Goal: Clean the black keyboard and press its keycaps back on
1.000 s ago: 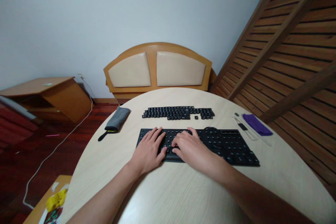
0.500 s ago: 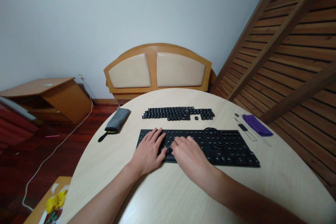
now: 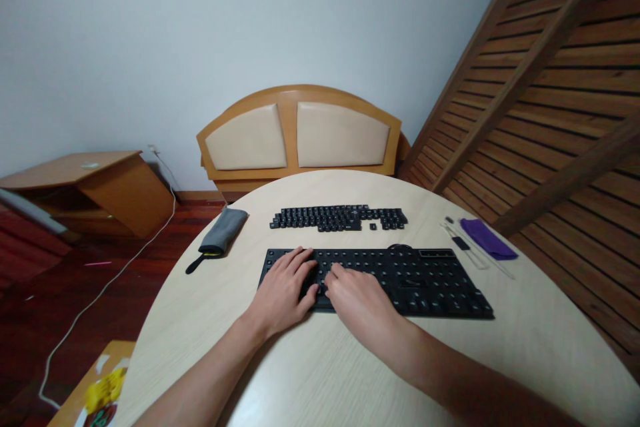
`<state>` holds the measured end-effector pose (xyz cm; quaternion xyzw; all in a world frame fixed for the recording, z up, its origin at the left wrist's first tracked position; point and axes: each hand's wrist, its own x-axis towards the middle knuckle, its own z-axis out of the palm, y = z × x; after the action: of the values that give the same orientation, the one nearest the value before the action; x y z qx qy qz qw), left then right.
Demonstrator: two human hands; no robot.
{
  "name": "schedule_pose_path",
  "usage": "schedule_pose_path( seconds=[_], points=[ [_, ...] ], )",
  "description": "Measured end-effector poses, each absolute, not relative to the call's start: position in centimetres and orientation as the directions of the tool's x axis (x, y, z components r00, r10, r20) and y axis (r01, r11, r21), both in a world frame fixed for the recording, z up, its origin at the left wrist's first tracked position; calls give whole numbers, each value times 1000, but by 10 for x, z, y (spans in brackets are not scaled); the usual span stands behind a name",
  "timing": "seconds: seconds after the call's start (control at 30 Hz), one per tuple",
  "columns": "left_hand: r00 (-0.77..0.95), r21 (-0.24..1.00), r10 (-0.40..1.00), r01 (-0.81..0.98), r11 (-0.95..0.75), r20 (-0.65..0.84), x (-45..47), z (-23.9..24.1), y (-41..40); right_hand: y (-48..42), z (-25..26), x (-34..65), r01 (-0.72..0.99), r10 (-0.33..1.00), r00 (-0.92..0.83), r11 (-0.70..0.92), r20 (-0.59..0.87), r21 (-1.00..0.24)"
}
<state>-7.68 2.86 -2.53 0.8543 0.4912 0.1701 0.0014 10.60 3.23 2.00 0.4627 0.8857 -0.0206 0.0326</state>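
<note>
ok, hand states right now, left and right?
Left hand: open, flat on the keyboard, holding nothing.
Right hand: open, fingers on the keyboard, holding nothing.

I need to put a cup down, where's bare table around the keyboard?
Bare table right of the keyboard, and near its left end, below the grey cloth. Crowded: the keycaps close behind, tools beside the purple cloth.

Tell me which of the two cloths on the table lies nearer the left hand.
The grey cloth, folded at the table's left edge, beyond the left hand. The purple cloth lies far across, past the keyboard's right end.
</note>
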Motion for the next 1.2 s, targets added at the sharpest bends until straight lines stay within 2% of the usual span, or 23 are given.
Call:
schedule_pose_path(
  seconds=[0.13, 0.3, 0.53, 0.77, 0.87, 1.03, 1.2],
  points=[
    [521, 250, 799, 766, -593, 299, -72, -13, 24, 36, 13, 109, 812, 812, -584, 584, -24, -14],
    [522, 285, 816, 765, -577, 250, -69, -11, 21, 41, 6, 113, 816, 817, -576, 575, -6, -58],
    [480, 415, 846, 737, -533, 233, -70, -16, 23, 42, 6, 116, 815, 822, -569, 566, 14, -122],
    [466, 456, 852, 721, -522, 237, -70, -17, 24, 43, 14, 119, 808, 819, -573, 562, -19, -177],
    [464, 457, 855, 723, -517, 233, -70, -19, 24, 43, 12, 117, 813, 821, -571, 562, -18, -153],
    [468, 452, 856, 728, -515, 221, -69, -20, 25, 39, 6, 112, 807, 808, -588, 589, 15, -44],
    [470, 446, 854, 730, -518, 223, -70, -21, 26, 39, 6, 112, 813, 814, -581, 581, 16, -38]
  ],
)
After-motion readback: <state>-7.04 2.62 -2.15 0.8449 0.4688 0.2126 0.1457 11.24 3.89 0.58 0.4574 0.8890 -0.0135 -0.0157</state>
